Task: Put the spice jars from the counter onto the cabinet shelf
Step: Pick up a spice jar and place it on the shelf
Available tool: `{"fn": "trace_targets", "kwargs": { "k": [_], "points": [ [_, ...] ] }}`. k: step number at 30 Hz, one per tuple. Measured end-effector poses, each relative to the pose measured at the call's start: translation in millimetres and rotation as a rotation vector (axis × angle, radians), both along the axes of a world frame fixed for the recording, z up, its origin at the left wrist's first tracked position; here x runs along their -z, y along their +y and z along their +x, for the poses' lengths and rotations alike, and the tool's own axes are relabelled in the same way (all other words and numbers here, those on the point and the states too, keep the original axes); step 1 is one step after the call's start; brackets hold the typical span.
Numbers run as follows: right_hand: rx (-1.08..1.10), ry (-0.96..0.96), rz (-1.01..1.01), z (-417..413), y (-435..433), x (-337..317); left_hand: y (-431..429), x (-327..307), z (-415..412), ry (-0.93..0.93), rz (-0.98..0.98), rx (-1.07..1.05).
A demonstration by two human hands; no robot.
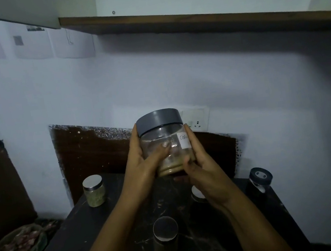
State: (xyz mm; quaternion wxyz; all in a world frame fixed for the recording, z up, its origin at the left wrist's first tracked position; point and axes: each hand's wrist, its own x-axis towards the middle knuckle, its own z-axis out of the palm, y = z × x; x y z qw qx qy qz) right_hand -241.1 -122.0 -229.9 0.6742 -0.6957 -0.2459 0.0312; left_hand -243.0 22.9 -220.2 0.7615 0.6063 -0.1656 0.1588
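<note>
Item one, grey-lidded jar, clasped in my left hand and right hand, unshelved; shelf bare; four-plus jars remain on counter.

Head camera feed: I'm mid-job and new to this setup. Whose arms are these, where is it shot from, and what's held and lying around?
There is no machine: a person works bare-handed, and the single picture comes from a camera on their head, looking forward and down. The left hand and right hand together hold a clear jar with a grey lid and a paper label, raised above the dark counter. On the counter stand a silver-lidded jar, another jar nearer the camera, and a dark-lidded jar at right. The cabinet shelf runs overhead.
</note>
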Motion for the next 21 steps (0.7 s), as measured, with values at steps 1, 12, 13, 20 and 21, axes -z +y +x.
{"fn": "trace_targets", "kwargs": {
  "k": [1,12,13,20,21],
  "points": [
    [-0.022,0.022,0.029,0,-2,1,0,1,1,0.01,-0.03,0.01],
    [0.14,-0.055,0.11,-3,-5,-2,-4,8,-5,-0.097,0.344,-0.3],
    [0.133,-0.06,0.104,-3,-4,-4,-3,8,-5,-0.1,0.405,-0.31],
    [0.118,-0.069,0.068,-7,-4,-14,10,5,-6,-0.127,0.574,-0.159],
    [0.114,-0.065,0.062,-7,-3,-15,11,4,-8,-0.135,0.573,-0.139]
  ]
}}
